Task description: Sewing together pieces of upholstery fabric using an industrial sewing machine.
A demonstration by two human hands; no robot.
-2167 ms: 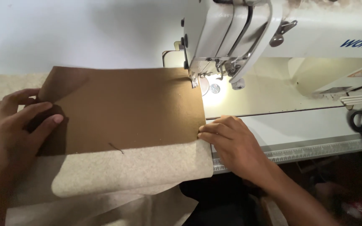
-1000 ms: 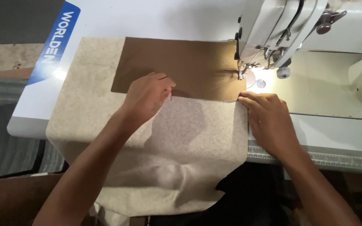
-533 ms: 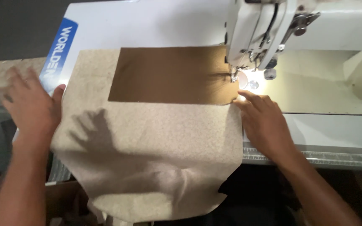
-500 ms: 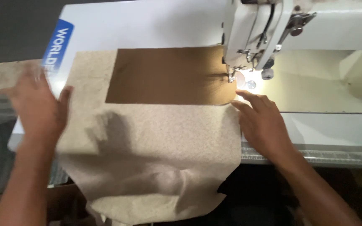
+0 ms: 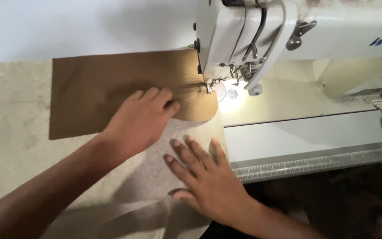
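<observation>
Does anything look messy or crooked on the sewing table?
Nothing looks torn or spilled. One small oddity: the brown fabric bulges in a curve beside the needle, under the left hand, rather than keeping a straight edge. The right hand lies flat on the beige cloth.

Plain brown fabric (image 5: 111, 95), beige speckled fabric (image 5: 14, 132), white sewing machine (image 5: 332, 31)

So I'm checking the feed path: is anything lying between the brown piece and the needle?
Nothing visible: the brown fabric piece already reaches under the presser foot, and the left hand rests behind it.
</observation>
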